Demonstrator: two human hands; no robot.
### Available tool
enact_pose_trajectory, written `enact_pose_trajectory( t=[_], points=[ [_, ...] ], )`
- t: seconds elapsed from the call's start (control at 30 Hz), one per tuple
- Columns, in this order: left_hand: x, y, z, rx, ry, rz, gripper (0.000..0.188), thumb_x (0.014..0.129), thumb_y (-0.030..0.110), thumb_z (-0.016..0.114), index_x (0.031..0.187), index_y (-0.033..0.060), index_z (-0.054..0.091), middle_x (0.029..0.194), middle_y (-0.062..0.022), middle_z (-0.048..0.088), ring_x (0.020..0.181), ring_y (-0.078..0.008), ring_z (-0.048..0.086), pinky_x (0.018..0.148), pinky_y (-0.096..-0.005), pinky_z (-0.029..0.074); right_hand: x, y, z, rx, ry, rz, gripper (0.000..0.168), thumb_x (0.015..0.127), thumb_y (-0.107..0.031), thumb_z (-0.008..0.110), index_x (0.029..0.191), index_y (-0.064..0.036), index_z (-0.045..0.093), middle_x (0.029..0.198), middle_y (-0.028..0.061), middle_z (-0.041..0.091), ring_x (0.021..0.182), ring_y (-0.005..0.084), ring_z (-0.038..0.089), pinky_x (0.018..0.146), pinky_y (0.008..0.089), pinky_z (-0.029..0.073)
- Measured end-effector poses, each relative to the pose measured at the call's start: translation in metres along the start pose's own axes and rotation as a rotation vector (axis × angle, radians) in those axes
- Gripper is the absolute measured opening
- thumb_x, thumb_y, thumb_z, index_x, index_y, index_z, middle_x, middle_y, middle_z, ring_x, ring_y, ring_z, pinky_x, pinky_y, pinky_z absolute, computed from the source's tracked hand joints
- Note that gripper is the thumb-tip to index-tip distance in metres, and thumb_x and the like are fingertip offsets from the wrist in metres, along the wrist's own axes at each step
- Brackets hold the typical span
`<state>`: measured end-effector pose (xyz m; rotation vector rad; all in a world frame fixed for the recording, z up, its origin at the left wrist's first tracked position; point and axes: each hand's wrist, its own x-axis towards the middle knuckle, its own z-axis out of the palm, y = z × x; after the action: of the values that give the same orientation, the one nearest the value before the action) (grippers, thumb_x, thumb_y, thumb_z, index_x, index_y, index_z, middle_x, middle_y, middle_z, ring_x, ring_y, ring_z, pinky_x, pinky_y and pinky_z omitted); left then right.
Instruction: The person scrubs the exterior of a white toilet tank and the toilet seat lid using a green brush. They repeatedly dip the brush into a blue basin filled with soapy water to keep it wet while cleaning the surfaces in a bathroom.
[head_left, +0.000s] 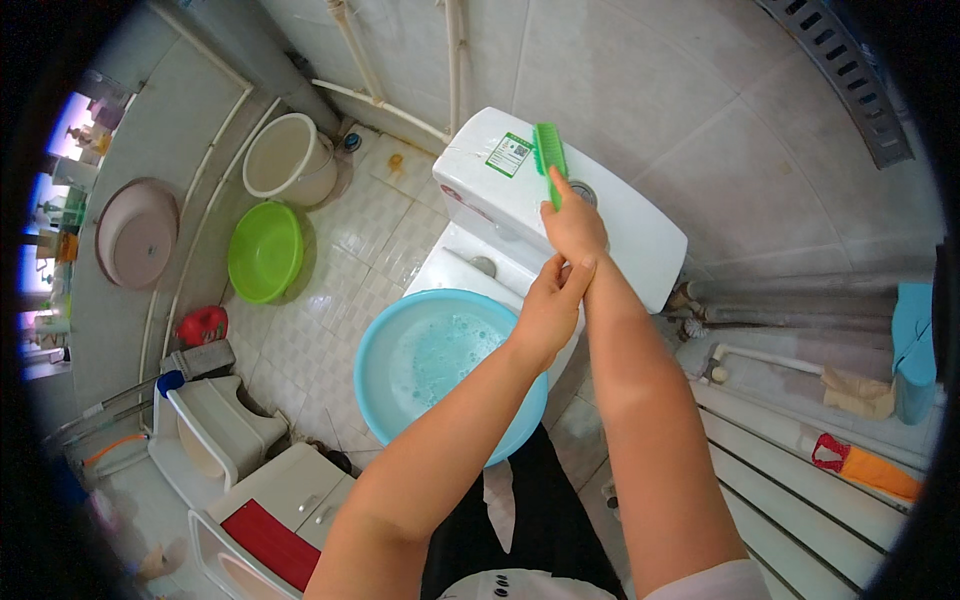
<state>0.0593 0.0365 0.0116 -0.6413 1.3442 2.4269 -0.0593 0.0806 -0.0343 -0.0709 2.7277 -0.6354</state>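
Observation:
My right hand (576, 226) grips the handle of a green scrub brush (550, 150), its bristles turned left, over the white lid of a toilet tank (630, 232). Fingers of my left hand (551, 311) are wrapped around my right wrist. Below my left forearm, a light blue plastic basin (375, 405) of sudsy water rests on the toilet, partly hidden by that arm. A round flush button (582, 193) shows just behind my right hand. Beside the brush head, a green-and-white sticker (510, 154) with print is stuck to the lid.
To the left stand a white bucket (289, 161), a lime green basin (264, 251) and a red plastic container (202, 325). A pinkish basin (137, 232) leans against the wall. White cabinets (300, 487) are at lower left. A slatted white radiator (795, 480) lies along the right.

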Motion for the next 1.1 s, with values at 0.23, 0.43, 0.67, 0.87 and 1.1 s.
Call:
enact_pose_trajectory(
  t=[0.23,0.43,0.67,0.87,1.1],
  points=[
    [0.004,-0.016,0.029,-0.04,-0.025,-0.019,0.059,0.092,0.037,0.049,0.133,-0.0021,0.033,0.12,-0.0095,0.049,0.112,-0.0165,0.042,0.1,-0.0294,0.029,-0.002,0.03,-0.021,0.025,-0.018,0.101,0.056,0.084,-0.029,0.048,0.138,-0.03,0.031,0.094,0.0154,0.064,0.086,0.032,0.061,0.076,0.042,0.047],
    [-0.014,-0.04,0.035,0.031,-0.126,-0.077,0.055,0.091,0.035,0.051,0.131,-0.0007,0.037,0.116,-0.0077,0.05,0.111,-0.0145,0.043,0.099,-0.0275,0.029,-0.033,0.062,-0.022,0.074,0.006,0.127,0.058,0.082,-0.028,0.046,0.138,-0.032,0.03,0.099,0.0139,0.064,0.086,0.0321,0.061,0.075,0.0427,0.048],
    [-0.051,-0.082,0.036,0.084,-0.181,-0.132,0.05,0.091,0.031,0.052,0.126,-0.003,0.041,0.113,-0.0063,0.052,0.107,-0.0118,0.046,0.096,-0.0263,0.032,-0.099,0.091,-0.009,0.095,0.074,0.06,0.056,0.084,-0.026,0.047,0.138,-0.032,0.031,0.099,0.0141,0.063,0.079,0.0344,0.061,0.073,0.0443,0.047],
    [-0.09,-0.103,0.032,0.091,-0.236,-0.245,0.05,0.09,0.033,0.054,0.123,-0.0019,0.043,0.112,-0.0059,0.052,0.106,-0.0123,0.046,0.095,-0.0257,0.032,-0.149,0.103,0.002,0.059,0.046,0.113,0.057,0.085,-0.026,0.048,0.138,-0.033,0.029,0.072,0.0146,0.062,0.067,0.0327,0.061,0.061,0.0431,0.047],
    [-0.098,-0.1,0.029,0.107,-0.221,-0.271,0.055,0.089,0.035,0.054,0.127,-0.0026,0.039,0.118,-0.0088,0.05,0.112,-0.0154,0.043,0.1,-0.0287,0.029,-0.158,0.09,-0.001,0.013,0.014,0.156,0.057,0.085,-0.025,0.049,0.138,-0.033,0.03,0.073,0.0159,0.062,0.069,0.0339,0.06,0.061,0.0447,0.047]
  ],
)
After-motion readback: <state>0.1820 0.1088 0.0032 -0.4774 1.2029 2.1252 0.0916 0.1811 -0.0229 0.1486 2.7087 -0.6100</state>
